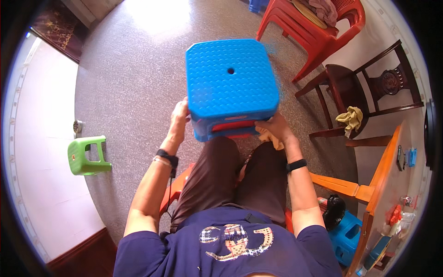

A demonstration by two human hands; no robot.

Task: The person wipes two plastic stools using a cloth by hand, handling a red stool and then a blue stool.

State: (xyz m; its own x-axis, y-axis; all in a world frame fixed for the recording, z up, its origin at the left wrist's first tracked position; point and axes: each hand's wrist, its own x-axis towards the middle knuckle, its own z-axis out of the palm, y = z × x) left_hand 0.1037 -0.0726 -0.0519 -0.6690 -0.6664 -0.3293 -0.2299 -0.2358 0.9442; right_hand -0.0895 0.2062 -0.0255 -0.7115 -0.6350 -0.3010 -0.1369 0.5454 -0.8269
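Note:
In front of my knees is a blue plastic stool [231, 88], its textured square seat facing up with a small hole in the middle. Red plastic [233, 126] shows through its side opening, with more blue below; it looks like a stack of stools. My left hand [180, 112] grips the stool's left side, its fingertips partly hidden. At the near right corner, my right hand [278, 127] holds the stool's edge together with a crumpled tan cloth [270, 137] that hangs beneath the palm.
A green plastic stool [81, 155] stands by the left wall. Red plastic chairs [308, 34], stacked, are at the far right, with cloth on them. A dark wooden chair [346, 86] holds a yellow cloth [351, 119]. A wooden table [379, 173] borders my right, with a blue stool [346, 237] beneath.

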